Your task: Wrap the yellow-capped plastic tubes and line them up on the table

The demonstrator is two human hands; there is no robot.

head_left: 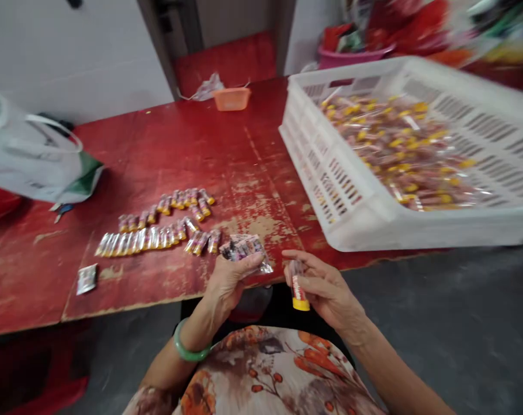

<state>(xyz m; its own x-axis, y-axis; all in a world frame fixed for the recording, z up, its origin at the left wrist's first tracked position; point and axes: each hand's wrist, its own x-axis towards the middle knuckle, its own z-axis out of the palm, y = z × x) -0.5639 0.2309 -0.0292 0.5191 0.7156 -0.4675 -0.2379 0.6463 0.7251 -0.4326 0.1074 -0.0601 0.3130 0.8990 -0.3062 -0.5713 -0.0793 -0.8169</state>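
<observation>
My left hand (229, 279) grips a small stack of printed packets (248, 249), thumb on top, at the front edge of the red table (166, 144). In my right hand (328, 288) is a clear tube (296, 285) with a yellow cap at its lower end and a printed label. The tube is held between thumb and fingers, close to the packets but apart from them. Left of my hands, similar yellow-ended tubes (140, 239) lie in rough rows on the table. One silvery packet (87, 279) lies by itself farther left.
A white slatted crate (304, 138) on the right holds a heap of yellow-capped tubes (408, 150). An orange basket (231, 99) stands at the back. On the left are a white and green bag (41, 155) and keys (61, 211).
</observation>
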